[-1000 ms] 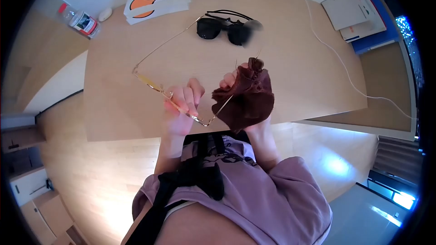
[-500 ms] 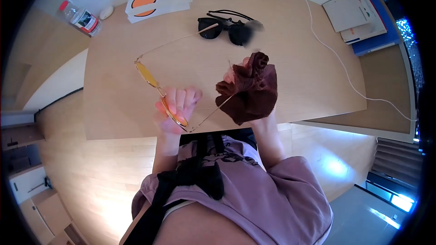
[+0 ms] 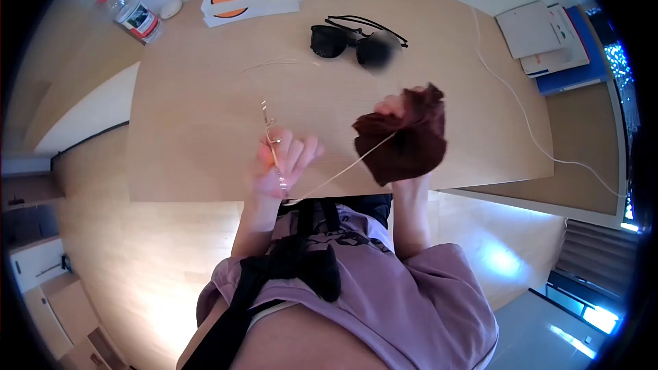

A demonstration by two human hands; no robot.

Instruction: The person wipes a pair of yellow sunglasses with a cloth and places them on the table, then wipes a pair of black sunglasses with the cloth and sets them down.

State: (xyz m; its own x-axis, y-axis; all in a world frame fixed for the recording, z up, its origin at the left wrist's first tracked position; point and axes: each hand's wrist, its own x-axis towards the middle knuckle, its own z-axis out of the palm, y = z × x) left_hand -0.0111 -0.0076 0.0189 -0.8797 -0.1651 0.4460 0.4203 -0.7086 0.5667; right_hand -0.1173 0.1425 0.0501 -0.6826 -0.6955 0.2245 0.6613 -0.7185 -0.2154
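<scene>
My left hand (image 3: 296, 157) is closed around the middle of a pair of thin gold-framed glasses (image 3: 273, 149), now seen almost edge-on. One temple arm stretches right toward a dark brown cloth (image 3: 404, 147), its end meeting the folds. My right hand (image 3: 391, 105) grips that cloth, which hides most of the fingers. The other temple arm reaches away over the table and is faint with blur. Beyond both hands, black sunglasses (image 3: 330, 42) lie on the table, one lens smeared in the picture.
White boxes printed with oranges (image 3: 253, 7) stand at the back of the wooden table (image 3: 199, 116). A red-capped bottle (image 3: 137, 19) is at the back left. Papers (image 3: 534, 31) and a blue folder (image 3: 576, 79) lie at right, near a white cable (image 3: 504, 82).
The glasses have turned from showing their yellow lenses to nearly edge-on. My right hand and the cloth have shifted right. The whole view has also moved slightly.
</scene>
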